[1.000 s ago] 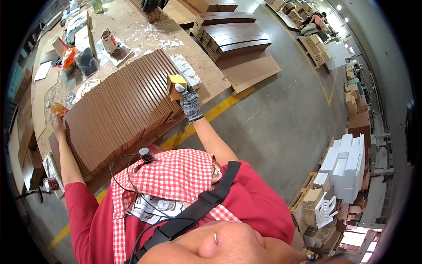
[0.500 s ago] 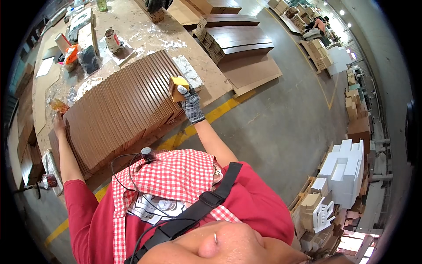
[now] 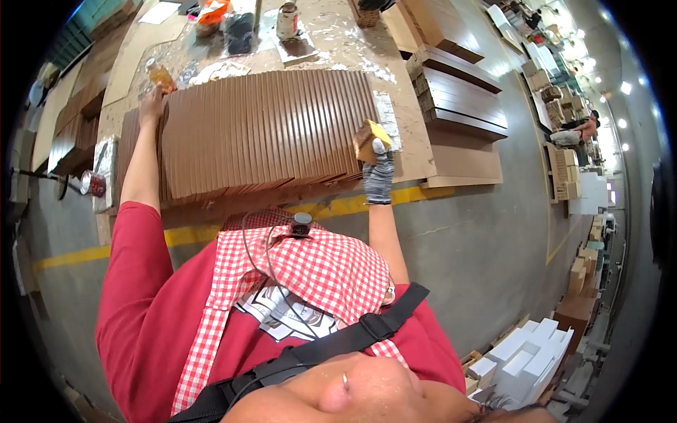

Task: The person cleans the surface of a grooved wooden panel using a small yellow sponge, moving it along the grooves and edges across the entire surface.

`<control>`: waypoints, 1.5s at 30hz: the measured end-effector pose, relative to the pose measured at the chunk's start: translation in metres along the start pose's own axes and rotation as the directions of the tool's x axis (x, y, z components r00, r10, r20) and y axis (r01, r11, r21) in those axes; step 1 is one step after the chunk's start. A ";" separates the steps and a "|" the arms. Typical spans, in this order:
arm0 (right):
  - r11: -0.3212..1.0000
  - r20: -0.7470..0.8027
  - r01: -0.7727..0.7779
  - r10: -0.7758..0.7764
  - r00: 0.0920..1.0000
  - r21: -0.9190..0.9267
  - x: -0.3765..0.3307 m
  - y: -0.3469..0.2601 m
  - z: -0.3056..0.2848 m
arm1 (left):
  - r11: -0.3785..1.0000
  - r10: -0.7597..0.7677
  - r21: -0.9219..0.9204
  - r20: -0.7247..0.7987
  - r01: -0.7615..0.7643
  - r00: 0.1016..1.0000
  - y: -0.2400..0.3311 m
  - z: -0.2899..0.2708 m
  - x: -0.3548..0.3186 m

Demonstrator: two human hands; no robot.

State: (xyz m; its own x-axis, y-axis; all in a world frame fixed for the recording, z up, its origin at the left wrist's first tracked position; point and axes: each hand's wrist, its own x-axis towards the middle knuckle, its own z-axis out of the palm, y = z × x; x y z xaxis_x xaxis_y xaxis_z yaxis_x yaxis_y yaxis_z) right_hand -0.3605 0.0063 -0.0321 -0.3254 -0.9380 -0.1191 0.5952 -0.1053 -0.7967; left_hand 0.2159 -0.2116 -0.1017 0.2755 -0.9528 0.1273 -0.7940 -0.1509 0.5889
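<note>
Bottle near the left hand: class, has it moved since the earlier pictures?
No, not visibly: judged against the boards, the bottle stays by their far left corner; only the view has shifted.

Brown boards [image 3: 261,134]; yellow-brown block [image 3: 371,142]; grey-striped glove [image 3: 379,180]; red-white checked apron [image 3: 328,269].

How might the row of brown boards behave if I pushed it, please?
The brown boards look stiff, given their even edges. Being separate pieces packed side by side, they might shift or spread; their sheen hints at slipperiness.
</note>
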 end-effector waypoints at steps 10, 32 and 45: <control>0.990 -0.064 -0.023 0.032 0.997 0.139 0.007 -0.015 -0.011 | 0.995 0.076 -0.063 -0.022 -0.078 0.997 -0.002 -0.005 0.007; 0.954 -0.086 -0.078 0.107 0.991 0.289 0.015 -0.012 -0.018 | 0.994 0.066 -0.085 -0.020 -0.067 0.998 0.018 -0.009 -0.002; 0.972 0.012 -0.094 0.094 0.996 0.215 0.009 -0.022 -0.016 | 0.996 0.036 -0.076 -0.013 -0.037 0.999 0.020 -0.015 -0.009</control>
State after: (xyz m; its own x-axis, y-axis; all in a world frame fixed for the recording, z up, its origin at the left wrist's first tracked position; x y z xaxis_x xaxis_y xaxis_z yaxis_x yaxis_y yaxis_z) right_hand -0.3882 0.0050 -0.0255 -0.2590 -0.9478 -0.1861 0.7674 -0.0849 -0.6355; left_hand 0.2059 -0.2026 -0.0795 0.2536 -0.9541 0.1593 -0.7602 -0.0947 0.6427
